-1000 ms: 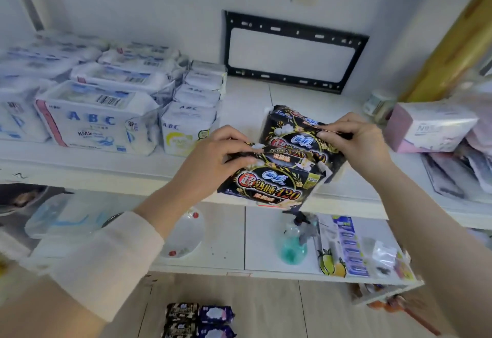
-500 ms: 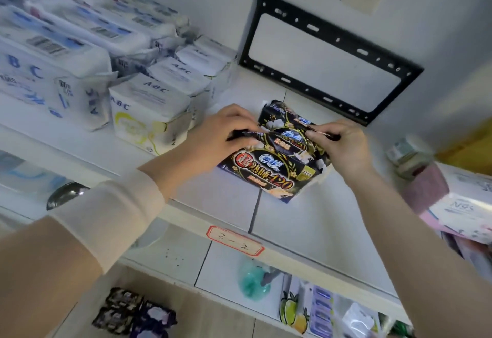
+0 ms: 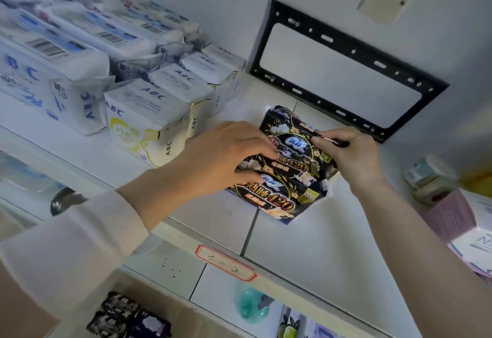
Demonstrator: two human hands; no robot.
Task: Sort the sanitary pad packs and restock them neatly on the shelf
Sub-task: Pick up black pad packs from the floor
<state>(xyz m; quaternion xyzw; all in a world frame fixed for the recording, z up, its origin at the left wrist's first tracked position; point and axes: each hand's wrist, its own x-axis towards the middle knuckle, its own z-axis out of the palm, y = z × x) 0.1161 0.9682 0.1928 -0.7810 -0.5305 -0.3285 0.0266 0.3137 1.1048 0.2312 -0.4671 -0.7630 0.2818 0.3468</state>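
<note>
Black sanitary pad packs [image 3: 288, 178] with gold print and "420" lie overlapping on the white shelf [image 3: 332, 244], near its middle. My left hand [image 3: 226, 156] grips their left side, fingers curled over the top. My right hand [image 3: 351, 151] pinches the upper right edge of the rear pack. White ABC pad packs [image 3: 149, 114] stand in rows to the left of the black ones, with larger white packs [image 3: 48, 71] further left.
A black metal bracket [image 3: 346, 71] is fixed to the wall behind the shelf. Pink and white packs [image 3: 458, 220] sit at the right. A red-edged label [image 3: 226, 263] marks the shelf front. More dark packs [image 3: 127, 316] lie on the floor below, beside a green spray bottle [image 3: 250, 303].
The black packs have been pushed further back onto the shelf, toward the wall bracket. Both hands kept hold of them; the view has moved in closer and tilted.
</note>
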